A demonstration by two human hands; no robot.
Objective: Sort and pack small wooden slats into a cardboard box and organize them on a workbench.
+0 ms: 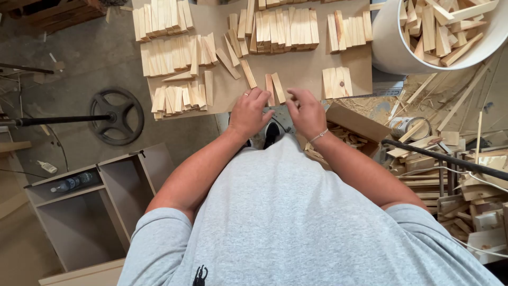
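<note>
A person's left hand (248,112) and right hand (306,110), fingers loosely curled and holding nothing visible, hover at the near edge of a brown board (296,71). Two loose wooden slats (274,88) lie just beyond the fingertips, their near ends hidden. Farther off, a white bucket (391,50) of offcuts is cut off by the frame.

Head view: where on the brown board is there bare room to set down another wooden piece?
Bare brown board lies between the two loose pale wooden slats and the small slat stack. The left side, with its rows of slat stacks, is crowded.
</note>
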